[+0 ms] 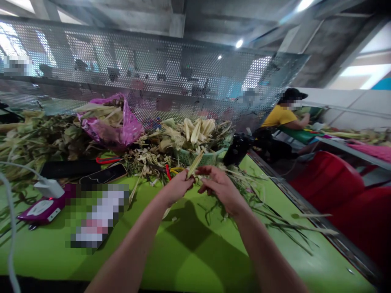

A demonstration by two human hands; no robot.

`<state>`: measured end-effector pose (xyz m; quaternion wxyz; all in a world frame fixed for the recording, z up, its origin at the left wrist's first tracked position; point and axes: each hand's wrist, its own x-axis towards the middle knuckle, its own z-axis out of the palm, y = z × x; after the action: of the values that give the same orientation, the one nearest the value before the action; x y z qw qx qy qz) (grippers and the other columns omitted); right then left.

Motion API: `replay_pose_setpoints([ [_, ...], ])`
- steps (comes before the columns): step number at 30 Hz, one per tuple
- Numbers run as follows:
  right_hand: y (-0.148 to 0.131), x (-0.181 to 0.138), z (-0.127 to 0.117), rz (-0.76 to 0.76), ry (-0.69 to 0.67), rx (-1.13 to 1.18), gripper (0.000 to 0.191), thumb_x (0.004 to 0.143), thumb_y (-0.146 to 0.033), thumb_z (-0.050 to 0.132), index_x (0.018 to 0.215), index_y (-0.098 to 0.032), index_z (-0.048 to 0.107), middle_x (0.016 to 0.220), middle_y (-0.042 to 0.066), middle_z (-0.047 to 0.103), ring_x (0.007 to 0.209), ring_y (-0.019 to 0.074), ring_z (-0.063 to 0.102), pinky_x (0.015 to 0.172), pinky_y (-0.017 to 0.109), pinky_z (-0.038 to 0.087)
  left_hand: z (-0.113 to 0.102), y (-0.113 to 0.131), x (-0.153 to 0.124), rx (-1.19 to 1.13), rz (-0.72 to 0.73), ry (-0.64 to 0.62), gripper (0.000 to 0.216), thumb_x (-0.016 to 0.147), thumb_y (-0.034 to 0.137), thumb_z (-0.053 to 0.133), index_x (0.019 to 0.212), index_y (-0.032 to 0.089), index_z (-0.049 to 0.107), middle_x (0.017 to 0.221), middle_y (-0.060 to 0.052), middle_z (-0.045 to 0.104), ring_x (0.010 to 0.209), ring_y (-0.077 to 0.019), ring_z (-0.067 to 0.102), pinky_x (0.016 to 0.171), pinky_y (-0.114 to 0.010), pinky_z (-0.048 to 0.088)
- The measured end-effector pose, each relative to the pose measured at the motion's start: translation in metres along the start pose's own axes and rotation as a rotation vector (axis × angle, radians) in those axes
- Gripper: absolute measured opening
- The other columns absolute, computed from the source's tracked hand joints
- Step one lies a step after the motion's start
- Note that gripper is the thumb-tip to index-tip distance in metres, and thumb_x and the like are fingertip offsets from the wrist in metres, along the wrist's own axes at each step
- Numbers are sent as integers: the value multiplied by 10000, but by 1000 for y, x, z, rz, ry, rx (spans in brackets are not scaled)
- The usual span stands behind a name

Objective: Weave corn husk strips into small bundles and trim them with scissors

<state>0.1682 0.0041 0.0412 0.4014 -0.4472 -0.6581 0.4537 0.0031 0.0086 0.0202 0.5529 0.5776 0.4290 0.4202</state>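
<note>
My left hand [179, 186] is closed on the lower end of a corn husk piece [195, 163], a narrow pale yellow-green bundle that points up and away. Just to the right, my right hand [222, 188] has its fingers bent and apart beside the base of the husk. Whether its fingertips touch the husk or a thin strand there is too small to tell. Beyond both hands stands a green basket [200, 156] with several similar husk bundles [197, 130] in it. Red-handled pliers or scissors [168, 172] lie partly hidden behind my left hand.
Dry husks [58, 138] and a pink plastic bag [130, 126] line the back left. Phones [104, 175], a purple power strip [42, 209] and a blurred-out item [100, 215] lie left. A black bottle-like object [236, 149] stands right; another person [279, 116] sits beyond red chairs [328, 183].
</note>
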Motion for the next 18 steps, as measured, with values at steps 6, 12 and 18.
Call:
replay_pose_setpoints([
  [6,8,5,8,98,8,116,308,743,-400,667,931,-165,601,622,-40,523,521,87,476,506,220,398,0,-6,2,67,77,-32,36,763,170,499,798,171,508,652,27,447,603,-103,365,588,-217,335],
  [12,14,8,8,57,120,176,335,712,-476,682,724,-158,575,511,-62,431,446,68,355,426,213,289,9,-7,3,115,188,-196,157,753,89,468,862,139,570,795,-19,544,778,-134,450,755,-256,384],
  [18,17,9,7,29,201,191,327,706,-466,689,706,-169,553,513,-62,442,448,71,365,435,216,297,7,2,-5,-103,-83,-164,215,841,354,474,801,153,539,602,53,357,494,-68,260,472,-206,212],
])
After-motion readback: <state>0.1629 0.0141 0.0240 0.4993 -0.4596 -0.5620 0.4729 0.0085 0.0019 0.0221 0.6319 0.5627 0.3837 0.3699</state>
